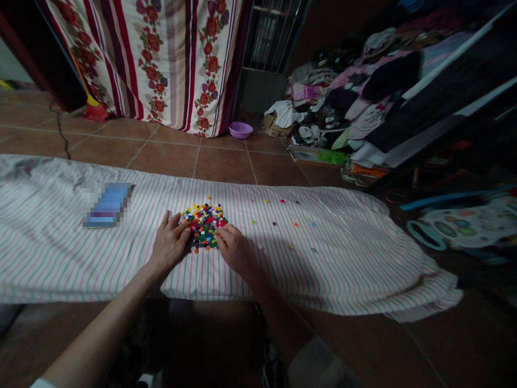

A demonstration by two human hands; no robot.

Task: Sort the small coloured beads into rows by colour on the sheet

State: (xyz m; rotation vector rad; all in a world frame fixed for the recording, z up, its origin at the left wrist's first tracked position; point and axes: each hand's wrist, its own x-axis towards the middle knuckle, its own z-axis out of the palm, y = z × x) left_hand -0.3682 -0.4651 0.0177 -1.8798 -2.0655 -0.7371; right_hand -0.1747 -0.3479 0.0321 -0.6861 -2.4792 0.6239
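Note:
A heap of small multicoloured beads or blocks (207, 221) lies on the striped cloth (347, 258) between my two hands. My left hand (170, 241) rests against the left side of the heap, its fingers spread and touching the nearest pieces. At the right edge of the heap, my right hand (234, 247) has its fingers curled together in a pinch; whatever is between the fingertips is hidden. Further right, single pieces sit spaced apart in rough rows, among them a red piece (282, 201), an orange piece (296, 224) and a blue piece (313, 224).
A phone-like blue-screened device (107, 206), partly blurred out, lies left on the cloth. Beyond are a floral curtain (173, 64), a purple basin (240, 130) and a red broom (95, 110) on the tiled floor. Clothes (343, 97) are piled at the back right.

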